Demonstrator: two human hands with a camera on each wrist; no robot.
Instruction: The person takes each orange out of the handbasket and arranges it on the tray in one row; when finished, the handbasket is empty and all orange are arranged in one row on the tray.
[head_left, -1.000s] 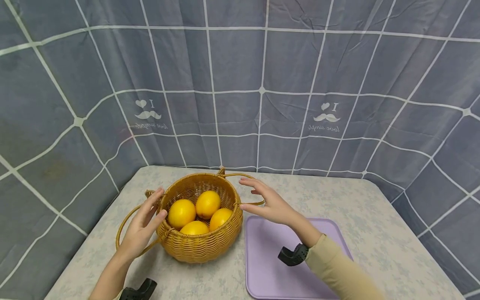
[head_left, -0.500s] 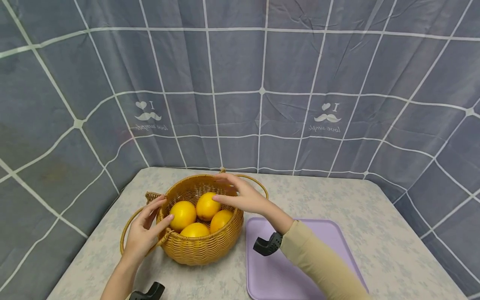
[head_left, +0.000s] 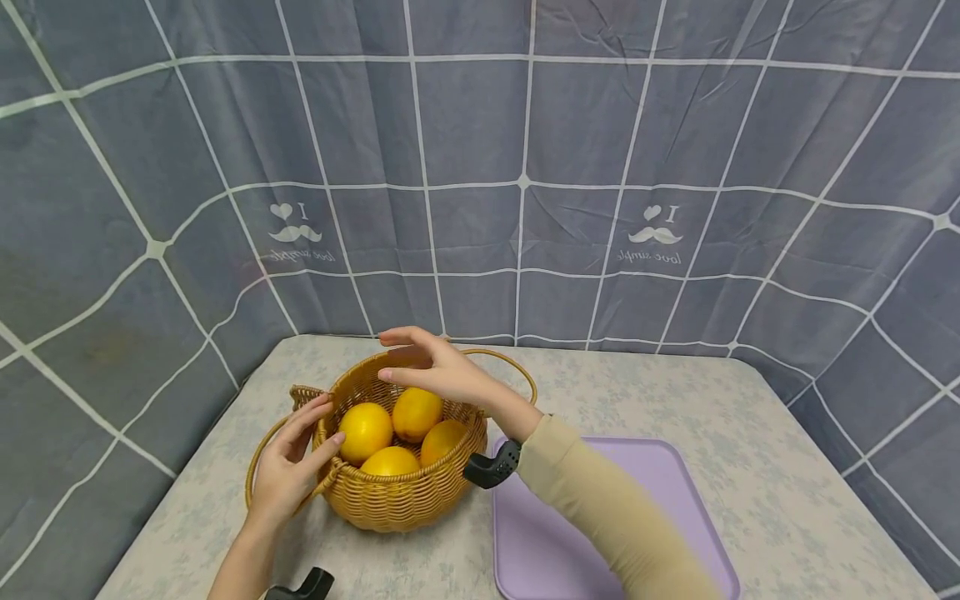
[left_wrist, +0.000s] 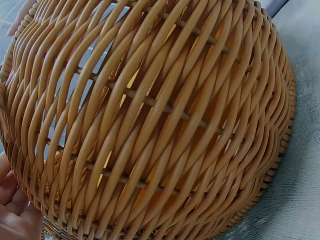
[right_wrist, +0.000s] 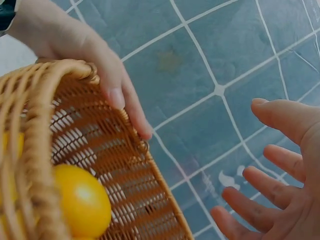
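A brown wicker basket (head_left: 397,504) with two loop handles stands on the table, holding several smooth yellow fruits (head_left: 366,432). At its left side, my left hand (head_left: 287,471) rests relaxed fingers and thumb along the rim, as the right wrist view also shows. My right hand (head_left: 442,368) hovers over the back of the basket's mouth, palm facing left and fingers spread, holding nothing. The right wrist view puts this hand (right_wrist: 285,185) apart from the rim, with a yellow fruit (right_wrist: 82,200) inside the basket. Woven wicker (left_wrist: 160,115) fills the left wrist view, yellow showing through its gaps.
A pale purple tray (head_left: 540,550) lies right of the basket, partly under the right sleeve (head_left: 600,500). Behind the light patterned table (head_left: 780,483) hangs a grey-blue curtain (head_left: 472,225) with white lines. Each wrist wears a black camera mount (head_left: 491,467).
My right hand has moved left from beside the right handle to above the basket's mouth. My left hand has shifted slightly right onto the rim, and the left handle has swung a little right.
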